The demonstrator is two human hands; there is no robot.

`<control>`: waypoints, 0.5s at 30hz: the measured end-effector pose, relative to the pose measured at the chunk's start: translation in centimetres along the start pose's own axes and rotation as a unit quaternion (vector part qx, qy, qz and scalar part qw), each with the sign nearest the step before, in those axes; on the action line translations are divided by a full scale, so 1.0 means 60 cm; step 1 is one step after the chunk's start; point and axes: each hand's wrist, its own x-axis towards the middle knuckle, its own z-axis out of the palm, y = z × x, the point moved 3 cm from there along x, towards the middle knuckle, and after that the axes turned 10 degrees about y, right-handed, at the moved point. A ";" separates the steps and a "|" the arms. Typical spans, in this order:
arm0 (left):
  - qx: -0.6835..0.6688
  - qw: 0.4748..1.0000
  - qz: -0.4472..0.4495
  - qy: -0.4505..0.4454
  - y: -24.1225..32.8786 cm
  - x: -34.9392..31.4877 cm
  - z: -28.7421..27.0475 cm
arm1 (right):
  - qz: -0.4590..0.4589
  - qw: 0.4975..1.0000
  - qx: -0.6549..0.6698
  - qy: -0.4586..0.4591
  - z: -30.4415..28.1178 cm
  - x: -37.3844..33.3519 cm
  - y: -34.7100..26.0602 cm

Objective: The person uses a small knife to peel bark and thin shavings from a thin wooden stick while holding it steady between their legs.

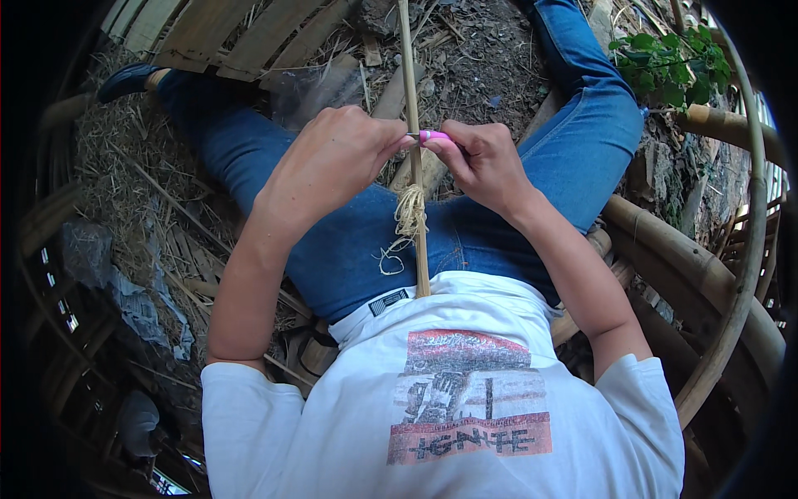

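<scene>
A slim pale bamboo stick (410,79) runs upright between my legs, its near end against my waist. A small knife with a pink handle (433,136) lies across it, with only a short dark piece of blade showing at the stick. My right hand (490,166) is closed round the pink handle. My left hand (337,158) pinches the far side of the blade, left of the stick; its fingertips are partly hidden. Curled thin shavings (410,212) hang bunched on the stick below both hands, above my jeans.
My legs in blue jeans (594,137) spread to both sides. Wooden slats (224,37) stand at the far left, and straw (125,166) covers the ground there. Bamboo poles (682,249) and a leafy plant (673,71) are at the right. Plastic scraps (137,303) lie at the left.
</scene>
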 end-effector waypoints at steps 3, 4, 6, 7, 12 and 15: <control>0.031 0.999 0.015 0.012 0.006 -0.003 -0.002 | -0.006 1.000 0.001 0.006 0.001 -0.002 0.002; 0.052 0.998 0.025 0.021 0.009 -0.003 -0.004 | -0.004 1.000 0.000 0.007 0.001 -0.003 0.002; 0.066 0.997 0.022 0.014 0.013 -0.004 -0.006 | -0.022 1.000 0.003 0.018 0.000 -0.004 -0.003; 0.081 0.997 0.017 0.009 0.014 -0.004 -0.006 | -0.019 1.000 0.002 0.018 0.001 -0.005 -0.002; 0.079 0.997 0.011 -0.005 0.016 -0.006 -0.006 | 0.015 1.000 0.024 0.008 0.000 -0.008 -0.001; 0.038 0.999 0.006 -0.027 0.027 -0.028 -0.007 | 0.011 0.998 0.054 -0.027 0.007 -0.037 -0.009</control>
